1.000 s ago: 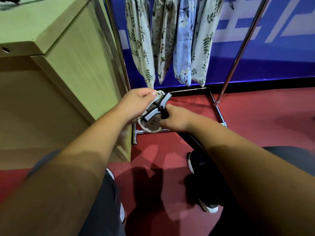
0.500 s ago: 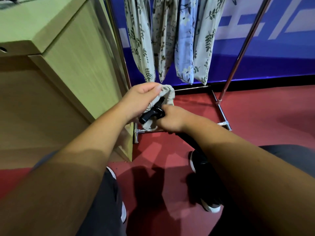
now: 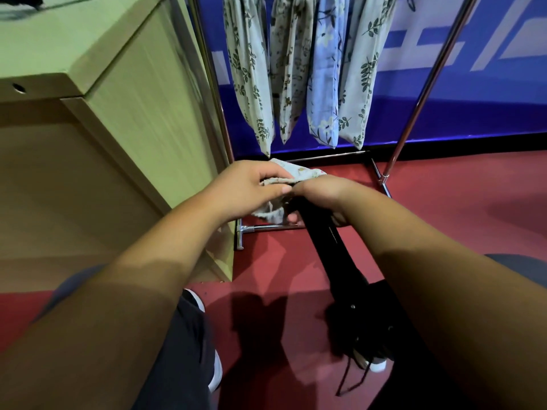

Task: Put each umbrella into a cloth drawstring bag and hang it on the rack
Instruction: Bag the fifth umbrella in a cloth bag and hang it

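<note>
Hands met mid-frame, just in front of the rack's foot. Left hand (image 3: 248,192) had its fingers curled and thumb on top, pinching the rim of a pale printed cloth bag (image 3: 302,172). The cloth bunched above and below that hand, with a rough edge hanging under it. Right hand (image 3: 324,195) touched the left one thumb to thumb, its fingers curled down around the upper end of a black folded umbrella (image 3: 336,253).

That end of the umbrella sat at the bag's mouth, between the two hands. How far it was inside the cloth could not be told, because the hands covered it. The rest of the umbrella was outside the bag and ran down and to the right under the right forearm. A thin black strap (image 3: 347,377) dangled off its low end above the red floor (image 3: 444,220).

The chrome rack (image 3: 426,84) stood just behind the hands, its foot bar below the left hand. Four long hanging bags (image 3: 251,84) hung side by side from it: two leaf print, one small-figure print, one blue floral. Their tops were out of frame and their bottoms ended near the held bag.

A wooden cabinet (image 3: 142,90) stood at left, right beside the rack's left pole, with a blue wall (image 3: 473,119) behind. Dark trousers and white-soled shoes (image 3: 374,364) showed at the bottom.
</note>
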`<action>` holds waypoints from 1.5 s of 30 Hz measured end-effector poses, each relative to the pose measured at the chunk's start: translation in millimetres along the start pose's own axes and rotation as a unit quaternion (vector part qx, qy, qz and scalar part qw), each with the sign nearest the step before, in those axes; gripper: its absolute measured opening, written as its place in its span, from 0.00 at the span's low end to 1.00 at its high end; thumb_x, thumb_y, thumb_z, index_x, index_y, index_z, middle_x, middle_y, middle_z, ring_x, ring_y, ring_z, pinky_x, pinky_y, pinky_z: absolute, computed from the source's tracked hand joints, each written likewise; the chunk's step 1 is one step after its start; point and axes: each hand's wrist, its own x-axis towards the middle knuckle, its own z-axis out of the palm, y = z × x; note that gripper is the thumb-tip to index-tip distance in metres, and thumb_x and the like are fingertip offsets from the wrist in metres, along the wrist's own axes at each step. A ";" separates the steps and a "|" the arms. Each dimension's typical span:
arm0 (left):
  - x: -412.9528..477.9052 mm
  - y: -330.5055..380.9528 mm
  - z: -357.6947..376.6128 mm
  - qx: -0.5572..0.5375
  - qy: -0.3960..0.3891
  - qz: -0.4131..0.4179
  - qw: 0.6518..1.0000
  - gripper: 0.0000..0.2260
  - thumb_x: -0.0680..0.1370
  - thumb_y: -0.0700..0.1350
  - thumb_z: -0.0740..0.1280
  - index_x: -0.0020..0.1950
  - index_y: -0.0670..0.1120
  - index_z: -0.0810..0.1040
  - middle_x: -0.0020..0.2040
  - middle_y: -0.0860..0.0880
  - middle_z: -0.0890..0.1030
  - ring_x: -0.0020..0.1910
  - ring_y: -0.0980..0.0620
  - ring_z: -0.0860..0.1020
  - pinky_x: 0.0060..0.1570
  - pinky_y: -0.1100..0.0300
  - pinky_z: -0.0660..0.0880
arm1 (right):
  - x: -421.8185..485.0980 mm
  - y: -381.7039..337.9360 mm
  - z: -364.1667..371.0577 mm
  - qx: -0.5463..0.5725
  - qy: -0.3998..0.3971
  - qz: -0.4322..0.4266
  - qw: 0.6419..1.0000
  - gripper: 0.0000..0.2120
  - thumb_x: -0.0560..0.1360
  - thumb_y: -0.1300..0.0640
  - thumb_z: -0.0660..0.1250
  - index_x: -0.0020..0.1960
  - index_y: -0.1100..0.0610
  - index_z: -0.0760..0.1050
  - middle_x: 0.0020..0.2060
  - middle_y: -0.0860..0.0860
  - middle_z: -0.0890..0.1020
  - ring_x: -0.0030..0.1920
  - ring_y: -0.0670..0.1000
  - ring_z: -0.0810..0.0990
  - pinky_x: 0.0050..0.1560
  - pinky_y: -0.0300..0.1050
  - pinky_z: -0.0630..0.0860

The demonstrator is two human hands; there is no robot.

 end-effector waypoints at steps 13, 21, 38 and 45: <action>-6.6 1.0 14.6 0.080 -0.139 0.019 0.987 0.49 0.63 0.56 0.74 0.84 0.63 0.61 0.71 0.51 0.74 0.71 0.54 0.74 0.74 0.55 0.70 | -7.5 -6.4 -2.3 0.084 -0.039 0.095 0.991 0.17 0.87 0.57 0.56 0.54 0.64 0.82 0.46 0.59 0.88 0.42 0.56 0.88 0.48 0.54 0.86; -7.9 11.2 11.4 0.007 -0.077 0.021 0.997 0.26 0.77 0.54 0.78 0.72 0.52 0.76 0.65 0.48 0.79 0.66 0.46 0.79 0.72 0.45 0.74 | -10.0 -17.4 -1.8 0.135 -0.013 0.045 0.990 0.18 0.89 0.56 0.55 0.48 0.61 0.78 0.36 0.56 0.85 0.27 0.50 0.84 0.30 0.45 0.83; -2.7 -14.8 1.5 -0.080 -0.010 -0.076 0.994 0.11 0.72 0.45 0.82 0.50 0.45 0.86 0.44 0.48 0.87 0.45 0.56 0.84 0.52 0.55 0.82 | 10.9 -10.2 -10.6 -0.229 0.207 -0.096 0.946 0.14 0.74 0.51 0.74 0.38 0.62 0.82 0.32 0.58 0.86 0.37 0.60 0.88 0.48 0.57 0.87; 0.6 -25.1 10.2 0.018 -0.077 -0.137 0.987 0.09 0.72 0.50 0.82 0.41 0.52 0.83 0.36 0.56 0.83 0.35 0.63 0.79 0.41 0.63 0.77 | 1.9 -17.5 1.0 -0.197 0.220 -0.192 0.936 0.13 0.75 0.53 0.73 0.34 0.56 0.77 0.27 0.56 0.81 0.28 0.57 0.83 0.41 0.52 0.85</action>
